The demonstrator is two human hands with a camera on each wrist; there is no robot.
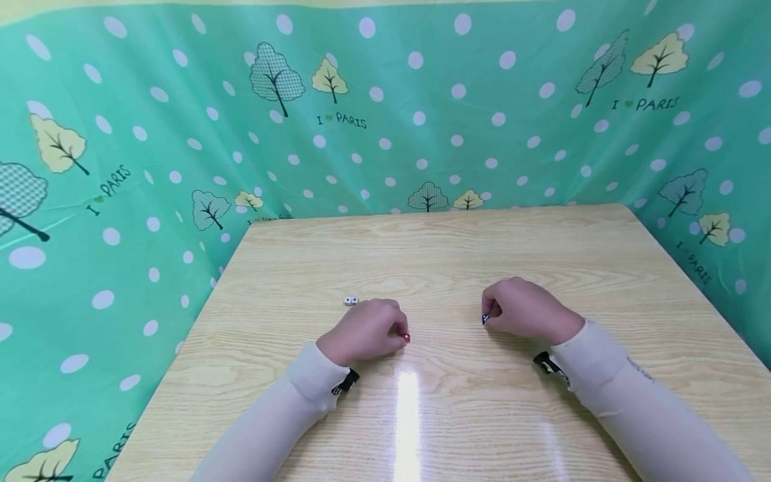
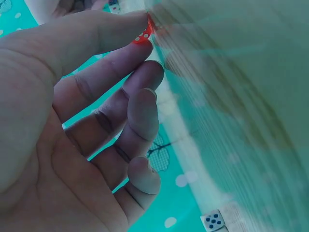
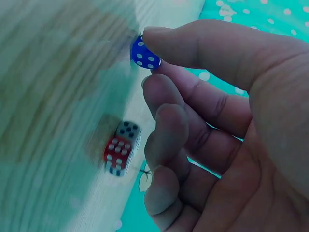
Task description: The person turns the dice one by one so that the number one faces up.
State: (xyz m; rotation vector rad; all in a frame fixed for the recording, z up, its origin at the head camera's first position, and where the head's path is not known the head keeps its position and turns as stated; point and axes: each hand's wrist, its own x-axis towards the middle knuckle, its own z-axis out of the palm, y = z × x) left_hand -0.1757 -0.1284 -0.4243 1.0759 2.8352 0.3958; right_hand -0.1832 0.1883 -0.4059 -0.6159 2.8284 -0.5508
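My left hand (image 1: pixel 369 329) pinches a small red die (image 2: pixel 142 36) with white dots between thumb and index finger, low over the wooden table (image 1: pixel 458 415). Its other fingers are loosely bent. Farther to the right, my right hand (image 1: pixel 529 310) pinches a blue die (image 3: pixel 146 53) with white dots, also close to the tabletop. Just beyond the left hand lie two white dice (image 1: pixel 351 301) side by side. Past the right hand's fingers, a red die (image 3: pixel 118 149) sits against a white die (image 3: pixel 129 129); the head view does not show this group.
A green cloth (image 1: pixel 421 87) with white spots and printed trees hangs behind the table and along its sides. Black straps (image 1: pixel 346 381) show at both wrists. Light reflects off the tabletop between the arms.
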